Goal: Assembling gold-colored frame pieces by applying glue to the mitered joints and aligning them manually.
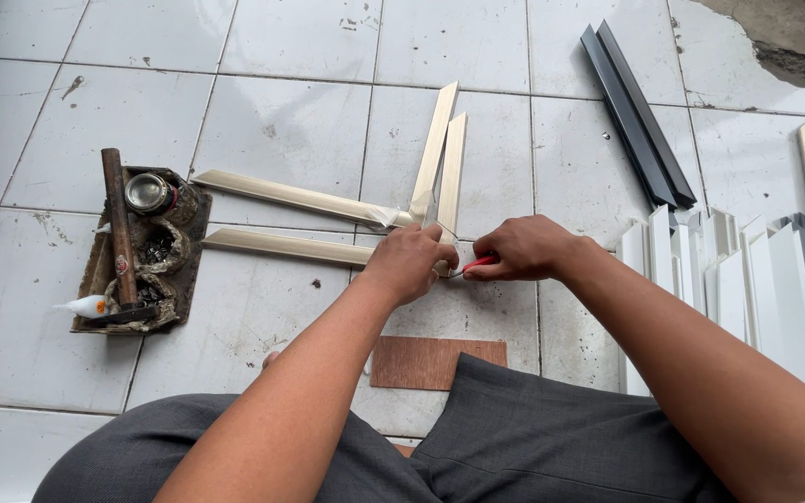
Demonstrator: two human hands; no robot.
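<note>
Pressing my left hand [409, 261] clenched on the pale moulding strips [440, 177] on the floor tiles [300, 121]; right hand [522, 248] grips a red-handled tool [477, 264] at their joint. Hammer [118, 233] lies left.

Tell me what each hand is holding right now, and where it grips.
The right hand grips a small red-handled tool by its handle. The left hand presses on the near end of a pale cream wooden moulding strip; its exact grip is hidden.
</note>
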